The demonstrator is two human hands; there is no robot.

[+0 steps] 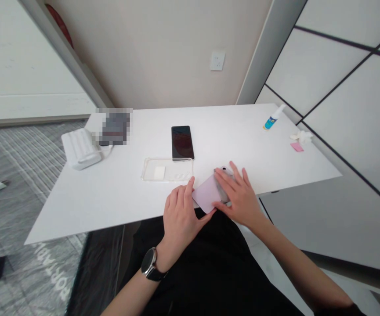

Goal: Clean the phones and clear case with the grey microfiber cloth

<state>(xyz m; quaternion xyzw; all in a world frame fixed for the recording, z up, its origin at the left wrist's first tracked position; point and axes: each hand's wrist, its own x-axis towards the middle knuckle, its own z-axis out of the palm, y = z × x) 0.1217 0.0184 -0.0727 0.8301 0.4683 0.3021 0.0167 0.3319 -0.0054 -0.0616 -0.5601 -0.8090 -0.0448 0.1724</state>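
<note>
Lilac is catching my eye over the remote feed: a lilac smartphone (pixel 206 193) is lying between both hands at the near edge of the white table (pixel 117 193), slanting from near left to far right. My left hand (pixel 181 217) is grasping its left end, thumb on the near side, index finger opposite. My right hand (pixel 244 199) is grasping the right end, fingers spreading over the top; a greyish part is showing beneath, and I am not managing to identify it. Just beyond the left hand, a clear phone case (pixel 168 169) is lying by a black smartphone (pixel 182 142). Far right, a blue-labelled bottle (pixel 271 120) is resting near crumpled white tissue (pixel 304 137).
</note>
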